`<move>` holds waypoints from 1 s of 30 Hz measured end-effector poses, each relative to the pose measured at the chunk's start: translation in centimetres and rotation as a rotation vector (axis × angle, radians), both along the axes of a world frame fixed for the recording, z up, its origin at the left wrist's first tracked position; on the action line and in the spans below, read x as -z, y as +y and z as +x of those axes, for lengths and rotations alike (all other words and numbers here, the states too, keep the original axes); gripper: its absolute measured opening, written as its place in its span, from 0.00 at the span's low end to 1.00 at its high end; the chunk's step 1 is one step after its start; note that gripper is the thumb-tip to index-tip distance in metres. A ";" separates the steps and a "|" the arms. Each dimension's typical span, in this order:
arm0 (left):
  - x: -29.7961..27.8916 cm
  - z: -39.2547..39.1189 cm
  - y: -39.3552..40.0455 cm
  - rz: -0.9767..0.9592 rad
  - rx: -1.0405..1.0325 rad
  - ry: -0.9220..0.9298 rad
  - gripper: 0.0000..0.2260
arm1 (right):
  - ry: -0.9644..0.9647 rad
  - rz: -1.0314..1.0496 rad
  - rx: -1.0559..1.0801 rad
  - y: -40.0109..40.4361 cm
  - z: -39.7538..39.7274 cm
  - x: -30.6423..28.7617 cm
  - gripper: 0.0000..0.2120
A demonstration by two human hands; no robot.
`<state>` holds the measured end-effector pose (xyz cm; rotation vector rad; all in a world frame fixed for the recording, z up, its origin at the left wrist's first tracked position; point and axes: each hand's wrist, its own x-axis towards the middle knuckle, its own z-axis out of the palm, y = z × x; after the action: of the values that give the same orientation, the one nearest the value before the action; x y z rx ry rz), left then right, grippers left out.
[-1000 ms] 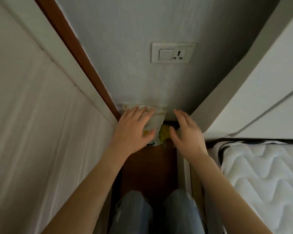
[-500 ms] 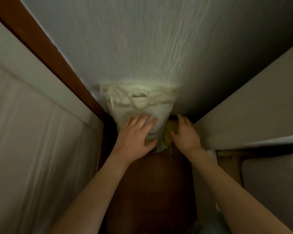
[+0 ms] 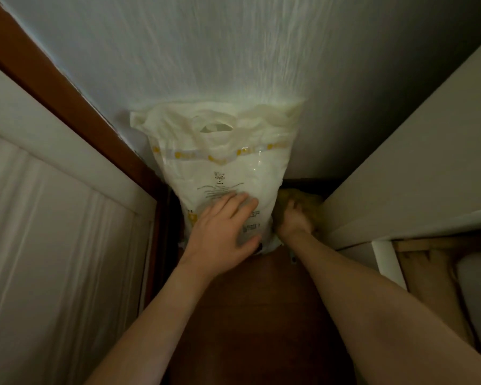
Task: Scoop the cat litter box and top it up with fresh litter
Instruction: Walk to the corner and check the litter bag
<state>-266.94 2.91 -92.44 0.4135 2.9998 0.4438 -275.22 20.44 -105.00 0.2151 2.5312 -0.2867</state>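
White litter bag (image 3: 220, 162) stands upright at frame centre in a narrow gap, its top with the cut-out handle against the textured wall (image 3: 233, 51), dark wood floor (image 3: 247, 315) below. Left hand (image 3: 222, 226) lies flat on the bag's lower front, fingers straight and spread. Right hand (image 3: 295, 218) reaches down just right of the bag onto a dim yellowish object (image 3: 306, 198) in shadow; can't tell whether it grips anything.
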 end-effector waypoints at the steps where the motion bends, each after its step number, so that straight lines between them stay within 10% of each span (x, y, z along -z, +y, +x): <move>1: 0.2 -0.1 0.0 -0.006 0.001 0.009 0.30 | 0.003 0.012 0.003 -0.1 -0.1 0.8 0.41; 21: 0.0 0.4 1.6 0.030 0.069 0.214 0.20 | -0.016 -0.067 0.086 0.8 -1.1 3.3 0.52; 30: -0.3 0.6 1.9 0.017 0.107 0.220 0.16 | -0.017 -0.113 0.018 0.9 -1.3 3.5 0.39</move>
<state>-266.37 4.79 -92.17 0.6627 3.1645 0.4412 -276.49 21.31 -108.53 0.1959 2.4881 -0.4313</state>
